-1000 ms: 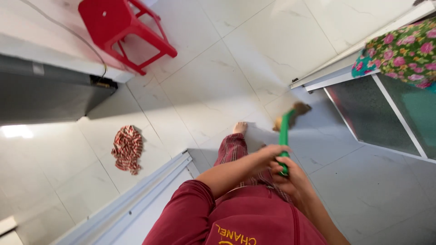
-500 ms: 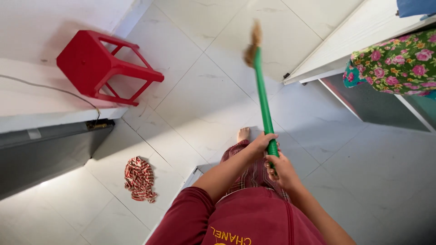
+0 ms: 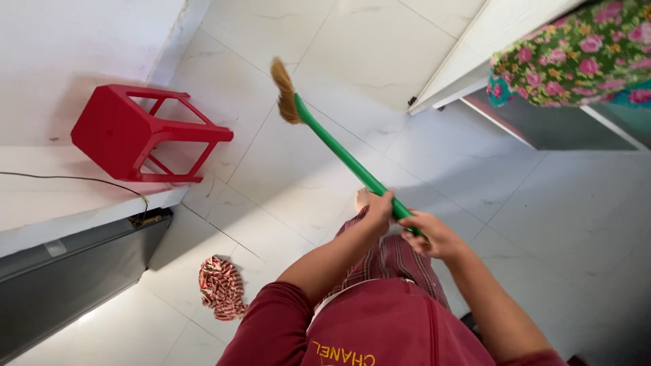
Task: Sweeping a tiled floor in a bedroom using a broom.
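A broom with a green handle (image 3: 339,152) and a tan bristle head (image 3: 285,91) reaches out over the white tiled floor (image 3: 352,54). My left hand (image 3: 380,205) is wrapped around the handle, higher up toward the bristles. My right hand (image 3: 434,234) grips the handle's near end, just behind the left. Both arms come out of dark red sleeves. A bare foot (image 3: 363,198) shows under the hands, below striped trousers.
A red plastic stool (image 3: 135,132) lies tipped on the floor at the left. A red patterned cloth (image 3: 220,286) is crumpled on the tiles lower left. A dark panel (image 3: 74,285) runs along the left. Flowered fabric (image 3: 576,51) hangs at the top right over a white frame.
The broom head has swung from the right across to the left and further out, toward the stool. My view has shifted with it. Both hands keep their grip.
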